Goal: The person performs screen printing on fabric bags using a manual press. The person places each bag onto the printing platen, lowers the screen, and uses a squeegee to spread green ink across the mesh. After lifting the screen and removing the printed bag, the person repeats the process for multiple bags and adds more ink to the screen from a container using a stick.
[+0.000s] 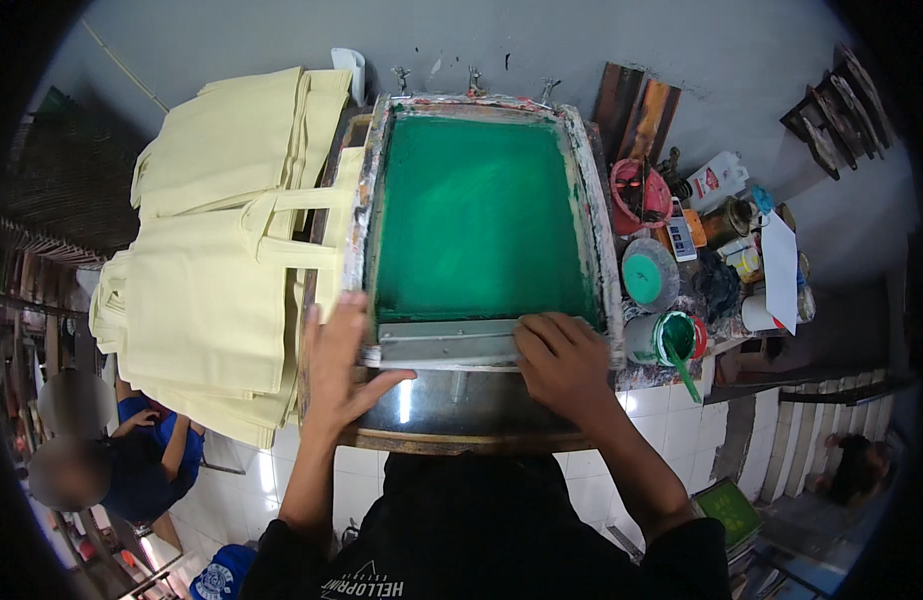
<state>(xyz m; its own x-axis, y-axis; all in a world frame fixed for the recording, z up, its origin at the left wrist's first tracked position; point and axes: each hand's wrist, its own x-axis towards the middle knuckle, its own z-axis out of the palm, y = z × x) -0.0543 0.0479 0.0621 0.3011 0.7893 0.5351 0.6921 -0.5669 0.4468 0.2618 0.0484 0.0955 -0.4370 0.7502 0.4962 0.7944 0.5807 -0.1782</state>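
Note:
A screen printing frame (pixel 594 200) lies flat on the table in front of me, its mesh (pixel 477 220) covered with green ink. Along its near end rests a grey squeegee (pixel 447 343). My right hand (pixel 562 355) has its fingers wrapped over the squeegee's right part. At the frame's near left corner is my left hand (pixel 337 360), thumb stretched out and fingers slightly blurred, with nothing held in it. A cream cloth bag (pixel 327 250) lies partly under the frame, its handles reaching left.
Cream bags (pixel 207 290) are stacked on the left. At right stand a bowl of green ink (pixel 642 278), an open ink tub (pixel 654 340) with a green stick (pixel 687 375), a red basket (pixel 640 195) and a phone (pixel 681 230). Clamps (pixel 475 82) line the far edge. People (pixel 147 450) sit at left.

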